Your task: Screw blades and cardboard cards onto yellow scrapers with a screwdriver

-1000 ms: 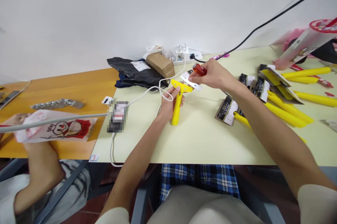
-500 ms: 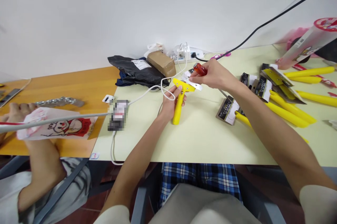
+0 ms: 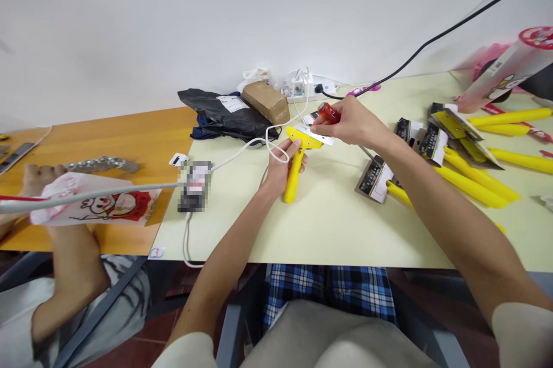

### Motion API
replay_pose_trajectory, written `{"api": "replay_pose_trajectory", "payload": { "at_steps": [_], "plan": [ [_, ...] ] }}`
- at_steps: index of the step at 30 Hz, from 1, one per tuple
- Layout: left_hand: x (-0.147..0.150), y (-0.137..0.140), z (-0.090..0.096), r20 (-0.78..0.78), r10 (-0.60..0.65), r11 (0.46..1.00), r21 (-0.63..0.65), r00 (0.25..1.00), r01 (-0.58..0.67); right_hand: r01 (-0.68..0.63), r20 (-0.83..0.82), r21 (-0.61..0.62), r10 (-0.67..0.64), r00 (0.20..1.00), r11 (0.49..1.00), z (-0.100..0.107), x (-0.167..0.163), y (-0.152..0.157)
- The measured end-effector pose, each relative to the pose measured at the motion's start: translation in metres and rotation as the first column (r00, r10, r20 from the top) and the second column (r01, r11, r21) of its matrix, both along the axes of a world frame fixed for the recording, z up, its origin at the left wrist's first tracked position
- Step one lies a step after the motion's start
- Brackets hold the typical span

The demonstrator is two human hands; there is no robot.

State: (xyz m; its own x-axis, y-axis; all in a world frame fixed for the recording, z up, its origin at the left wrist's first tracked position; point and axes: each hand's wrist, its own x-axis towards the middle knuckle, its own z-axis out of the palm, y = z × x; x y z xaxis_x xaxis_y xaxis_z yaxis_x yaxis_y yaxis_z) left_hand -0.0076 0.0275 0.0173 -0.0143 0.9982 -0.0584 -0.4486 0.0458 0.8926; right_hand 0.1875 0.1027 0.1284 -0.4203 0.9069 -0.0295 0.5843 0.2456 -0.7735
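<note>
My left hand (image 3: 280, 167) is closed round a yellow scraper (image 3: 294, 179), its thumb on the wide head and the handle pointing down toward me. A thin metal blade (image 3: 327, 140) lies along the far edge of the head. A red-handled screwdriver (image 3: 327, 113) is tucked in my right hand (image 3: 355, 120), its grey shaft emerging below the wrist. The right fingertips pinch together at the blade; whether they grip it or a small part, I cannot tell. A white cable (image 3: 276, 152) loops over my left hand.
To the right lie several yellow-handled scrapers (image 3: 470, 186) with black-and-white cards (image 3: 374, 179). Behind are a black plastic bag (image 3: 220, 112), a brown box (image 3: 265, 101) and a power strip (image 3: 302, 88). At left, another person's arm (image 3: 75, 258) rests by a printed bag (image 3: 108, 204).
The scraper's head has tilted slightly and the blade sits closer along its edge. Both hands keep their holds. The camera view has shifted a little.
</note>
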Motion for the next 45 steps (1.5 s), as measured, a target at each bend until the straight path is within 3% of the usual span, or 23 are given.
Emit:
{"api": "replay_pose_trajectory", "payload": {
  "at_steps": [9,17,45],
  "plan": [
    [0.003,-0.001,0.001,0.040,0.003,1.000,0.001,0.999,-0.003,-0.057,0.040,0.054,0.055,0.998,0.997,-0.002,-0.002,-0.004],
    [0.003,-0.001,0.001,0.068,-0.002,1.000,-0.002,0.998,0.002,0.013,0.029,0.103,-0.016,0.999,0.995,-0.004,-0.004,-0.001],
    [0.006,-0.002,-0.005,0.045,-0.003,1.000,-0.009,0.999,0.003,0.094,-0.002,0.037,-0.094,0.996,0.995,0.011,-0.003,-0.009]
  ]
}}
